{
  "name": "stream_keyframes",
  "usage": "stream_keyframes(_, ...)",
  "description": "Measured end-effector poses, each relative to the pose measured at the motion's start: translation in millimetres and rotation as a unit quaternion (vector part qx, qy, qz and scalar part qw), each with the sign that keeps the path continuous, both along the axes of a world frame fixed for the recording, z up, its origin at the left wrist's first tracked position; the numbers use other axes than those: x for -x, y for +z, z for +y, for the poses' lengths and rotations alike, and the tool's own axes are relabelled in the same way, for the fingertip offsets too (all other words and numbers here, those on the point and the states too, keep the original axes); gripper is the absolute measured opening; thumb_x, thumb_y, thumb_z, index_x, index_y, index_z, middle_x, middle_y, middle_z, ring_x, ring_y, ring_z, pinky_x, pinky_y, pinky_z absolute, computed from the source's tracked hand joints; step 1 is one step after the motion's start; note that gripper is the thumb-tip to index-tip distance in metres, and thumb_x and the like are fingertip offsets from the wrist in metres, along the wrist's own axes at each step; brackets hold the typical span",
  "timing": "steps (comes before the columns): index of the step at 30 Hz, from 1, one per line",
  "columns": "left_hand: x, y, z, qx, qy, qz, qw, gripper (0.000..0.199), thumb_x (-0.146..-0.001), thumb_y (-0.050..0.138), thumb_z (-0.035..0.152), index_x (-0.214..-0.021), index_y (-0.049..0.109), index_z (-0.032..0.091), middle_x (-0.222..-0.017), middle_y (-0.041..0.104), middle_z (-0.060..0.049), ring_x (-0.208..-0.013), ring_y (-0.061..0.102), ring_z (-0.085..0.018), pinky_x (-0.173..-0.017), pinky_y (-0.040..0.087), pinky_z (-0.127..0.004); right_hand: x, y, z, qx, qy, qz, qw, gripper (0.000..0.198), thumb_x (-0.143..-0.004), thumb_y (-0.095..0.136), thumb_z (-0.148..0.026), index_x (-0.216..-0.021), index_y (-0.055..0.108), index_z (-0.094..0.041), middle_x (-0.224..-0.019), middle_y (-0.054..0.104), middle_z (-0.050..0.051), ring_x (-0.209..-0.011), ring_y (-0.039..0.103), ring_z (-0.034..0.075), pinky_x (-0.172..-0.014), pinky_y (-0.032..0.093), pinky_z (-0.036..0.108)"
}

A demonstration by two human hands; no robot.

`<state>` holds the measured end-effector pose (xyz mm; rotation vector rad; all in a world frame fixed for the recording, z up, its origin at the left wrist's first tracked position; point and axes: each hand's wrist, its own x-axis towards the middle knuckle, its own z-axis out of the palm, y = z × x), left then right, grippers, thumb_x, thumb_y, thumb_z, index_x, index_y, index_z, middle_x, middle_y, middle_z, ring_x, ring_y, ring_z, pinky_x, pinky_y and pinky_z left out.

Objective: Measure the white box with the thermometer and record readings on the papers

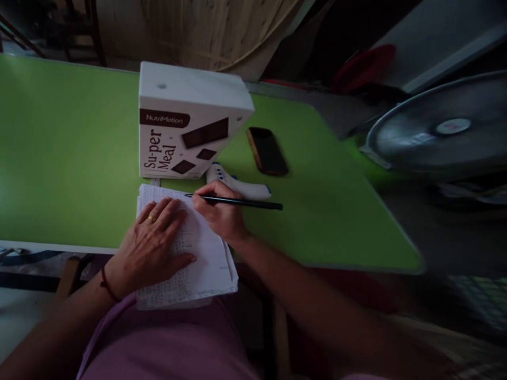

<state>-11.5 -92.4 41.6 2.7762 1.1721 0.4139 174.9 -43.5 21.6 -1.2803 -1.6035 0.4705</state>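
Note:
A stack of handwritten paper sheets (208, 258) lies at the table's near edge and juts out over it. My left hand (152, 245) rests flat on the left part of the sheets, fingers stretched out, a ring on one finger. In my right hand (222, 214) a black pen (253, 202) is pinched, its tip at the upper part of the top sheet. Just beyond my right hand lies a white and blue handheld device (249, 188), partly hidden by the hand and a box.
A white NutriMotion box (190, 121) stands upright behind the papers. To its right a phone (267, 151) lies on the green table (332, 221). A large fan (447, 126) stands beyond the table's right side. Chairs (79, 31) are at the far left.

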Motion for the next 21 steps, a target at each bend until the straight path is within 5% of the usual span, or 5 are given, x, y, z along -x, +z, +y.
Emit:
stream_keyframes(5, 0.3, -2.1, -0.1, 0.004, 0.003, 0.000, 1.000, 0.073, -0.089, 0.060, 0.058, -0.140, 0.049, 0.008, -0.153, 0.041, -0.019, -0.143, 0.036, -0.036, -0.121, 0.030, -0.054, -0.8, -0.3, -0.9, -0.039, 0.015, -0.036, 0.998, 0.015, -0.082, 0.057, -0.029, -0.068, 0.056, -0.023, -0.060, 0.061, -0.004, -0.056, 0.055, 0.012, -0.060, 0.048, 0.026)
stream_keyframes(21, -0.8, -1.5, 0.5, 0.025, 0.001, 0.003, 1.000, 0.075, -0.090, 0.059, 0.059, -0.144, 0.045, 0.009, -0.155, 0.039, -0.016, -0.146, 0.032, -0.034, -0.123, 0.026, -0.053, 0.7, -0.7, 0.7, -0.021, 0.029, -0.062, 0.997, 0.011, -0.082, 0.056, -0.028, -0.071, 0.055, -0.025, -0.062, 0.064, -0.003, -0.058, 0.059, 0.014, -0.061, 0.050, 0.027)
